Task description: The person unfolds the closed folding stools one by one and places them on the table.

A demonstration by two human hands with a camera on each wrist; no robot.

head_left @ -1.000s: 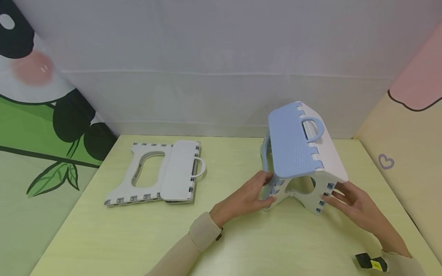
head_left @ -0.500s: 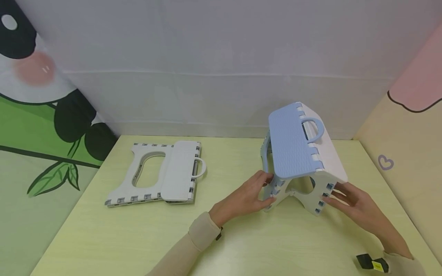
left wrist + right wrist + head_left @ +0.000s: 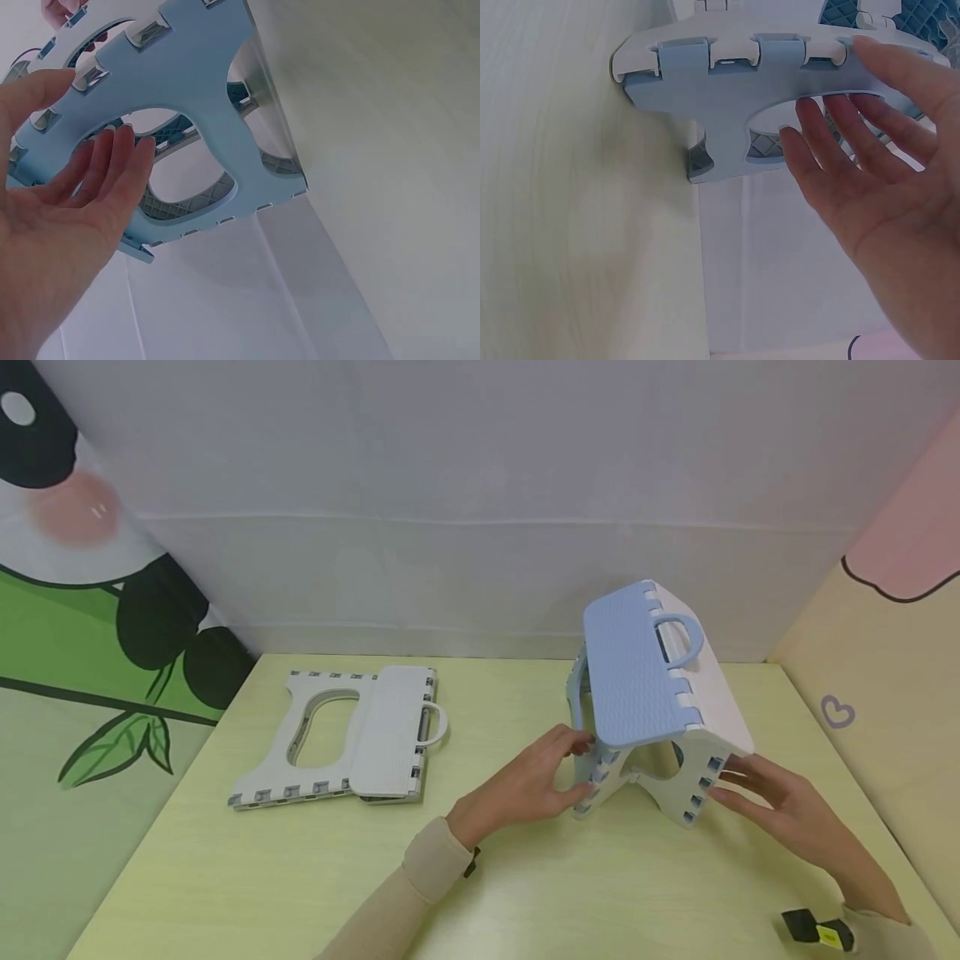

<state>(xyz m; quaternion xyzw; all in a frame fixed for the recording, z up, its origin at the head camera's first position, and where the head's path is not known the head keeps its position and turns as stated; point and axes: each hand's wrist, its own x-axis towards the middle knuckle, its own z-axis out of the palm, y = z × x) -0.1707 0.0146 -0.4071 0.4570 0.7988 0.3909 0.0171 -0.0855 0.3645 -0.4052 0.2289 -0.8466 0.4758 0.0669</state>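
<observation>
A blue and white folding step stool stands partly unfolded on the right of the table, its top bent into a ridge with a blue carry loop. By its left leg panel is my left hand, thumb at the front edge. In the left wrist view the left hand has loosely bent fingers in front of the leg's oval hole. My right hand is beside the white right leg. In the right wrist view the right hand shows relaxed, spread fingers by the hole and the thumb at the hinged edge.
A white folded step stool lies flat on the left of the pale yellow table, its carry loop facing right. Behind the table hangs a grey-white cloth. Printed panels border both sides.
My left hand has drawn slightly left, its thumb easing off the stool's edge. My right hand has shifted a little right, away from the leg. The stool has hardly moved.
</observation>
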